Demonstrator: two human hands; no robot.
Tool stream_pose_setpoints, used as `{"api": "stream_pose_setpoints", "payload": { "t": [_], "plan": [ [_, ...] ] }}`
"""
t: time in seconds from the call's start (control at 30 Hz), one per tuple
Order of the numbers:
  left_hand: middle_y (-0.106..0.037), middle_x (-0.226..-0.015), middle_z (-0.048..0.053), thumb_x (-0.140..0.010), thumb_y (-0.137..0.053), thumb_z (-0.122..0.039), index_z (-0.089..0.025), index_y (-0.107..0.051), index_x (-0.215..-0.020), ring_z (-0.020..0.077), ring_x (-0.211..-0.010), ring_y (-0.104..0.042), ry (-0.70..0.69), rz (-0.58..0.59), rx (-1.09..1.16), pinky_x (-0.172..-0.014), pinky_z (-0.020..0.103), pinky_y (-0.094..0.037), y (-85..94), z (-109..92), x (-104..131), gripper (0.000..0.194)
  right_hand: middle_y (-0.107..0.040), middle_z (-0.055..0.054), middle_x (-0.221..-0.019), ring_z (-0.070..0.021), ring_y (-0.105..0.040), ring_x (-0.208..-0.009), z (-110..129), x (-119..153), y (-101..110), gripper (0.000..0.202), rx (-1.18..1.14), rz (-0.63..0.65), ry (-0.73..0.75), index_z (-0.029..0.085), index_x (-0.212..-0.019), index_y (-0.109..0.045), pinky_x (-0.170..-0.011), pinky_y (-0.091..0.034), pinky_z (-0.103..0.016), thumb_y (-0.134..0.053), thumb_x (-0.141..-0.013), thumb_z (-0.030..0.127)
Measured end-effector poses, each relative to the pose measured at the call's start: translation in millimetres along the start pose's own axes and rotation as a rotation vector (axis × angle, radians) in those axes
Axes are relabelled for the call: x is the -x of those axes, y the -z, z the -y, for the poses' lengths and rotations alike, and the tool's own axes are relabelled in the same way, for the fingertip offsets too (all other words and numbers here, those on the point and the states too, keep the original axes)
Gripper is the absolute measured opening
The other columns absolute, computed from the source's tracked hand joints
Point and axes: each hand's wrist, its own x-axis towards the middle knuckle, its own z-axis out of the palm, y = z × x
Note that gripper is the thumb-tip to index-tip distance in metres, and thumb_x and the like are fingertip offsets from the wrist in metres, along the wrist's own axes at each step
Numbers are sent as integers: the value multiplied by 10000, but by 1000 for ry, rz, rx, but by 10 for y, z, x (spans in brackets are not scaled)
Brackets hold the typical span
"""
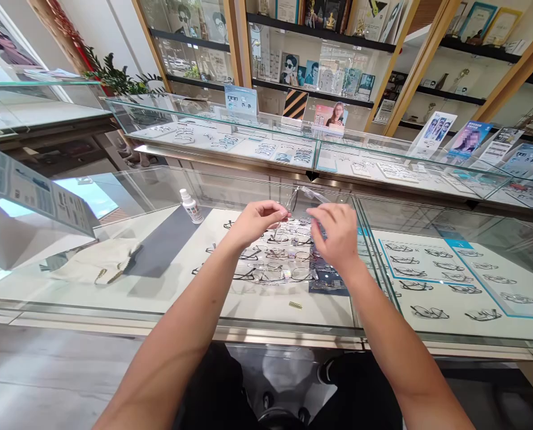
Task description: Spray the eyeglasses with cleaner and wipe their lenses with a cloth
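Observation:
My left hand [260, 221] pinches a thin pair of eyeglasses [294, 202] between thumb and fingertips, raised over the glass counter. The eyeglasses stand tilted, with a clear, pale strip [314, 194] at their upper right; I cannot make out whether it is a temple arm or plastic film. Close by on the right is my right hand [337, 232], its fingers curved and thumb apart, with nothing visible between them. Its fingertips are near the strip, but contact is unclear. Below both hands, rows of eyeglasses [275, 254] show in the counter, partly covered by the hands.
A white spray bottle [191, 206] stands left of my hands on the glass counter [177, 304]. A cream cloth pouch [94, 263] and a slanted printed sign [37, 191] are farther left. A small gold-coloured piece [295, 305] lies near the front edge. Another display case [266, 128] stands behind.

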Motion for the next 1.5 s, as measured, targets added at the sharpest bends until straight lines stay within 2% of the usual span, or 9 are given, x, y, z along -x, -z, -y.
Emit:
{"api": "stream_pose_setpoints", "payload": {
  "t": [0.07,0.2,0.47,0.83,1.1,1.3,1.5],
  "plan": [
    [-808,-1026,96,-768,-912,-628,-205,-781,-909,257,-1032,-740,-8,34,22,-839,347,-582,-30,6,1,465,-763,-85,-1274,-298,-626,-1138,82,29,-52,271,8,75,58,280,-1277,-748,-967,-463,-478,-598,-1054,249],
    [-777,-957,79,-747,-923,-630,-194,-773,-879,232,-936,-726,-18,63,38,-803,347,-601,-85,14,6,480,-715,-98,-1398,-319,-597,-1212,106,63,-122,285,39,159,63,292,-1303,-760,-1001,-455,-501,-611,-1060,297],
    [-768,-933,79,-753,-916,-644,-194,-780,-882,218,-892,-711,-21,76,24,-800,361,-613,-109,18,8,488,-634,-107,-1543,-337,-552,-1277,60,50,-123,299,122,207,116,292,-1330,-748,-1038,-445,-514,-605,-1068,292],
    [-794,-1004,100,-689,-964,-630,-193,-799,-850,240,-977,-719,-16,-73,138,-831,370,-631,-167,-2,22,494,-737,-92,-1415,-326,-582,-1254,15,56,-155,168,86,149,56,264,-1138,-775,-1036,-425,-507,-633,-1074,327],
    [-782,-987,93,-604,-998,-655,-191,-796,-813,236,-978,-710,0,-113,211,-800,360,-629,-238,-9,22,547,-783,-87,-1275,-304,-618,-1289,-11,44,-173,158,53,134,60,262,-1083,-776,-1053,-448,-487,-621,-1085,297],
    [-785,-1028,97,-629,-988,-654,-193,-791,-833,238,-977,-713,27,-87,195,-802,370,-638,-213,-25,36,541,-751,-98,-1265,-347,-541,-1466,-63,30,-144,165,-17,155,85,254,-1096,-773,-1217,-430,-575,-610,-1080,275],
    [-780,-990,89,-632,-994,-628,-189,-780,-821,228,-964,-715,13,-79,190,-784,349,-636,-199,-10,16,523,-736,-105,-1291,-378,-499,-1520,-68,15,-114,163,-45,207,67,256,-1102,-774,-1218,-443,-653,-614,-1072,272]
  ]
}}
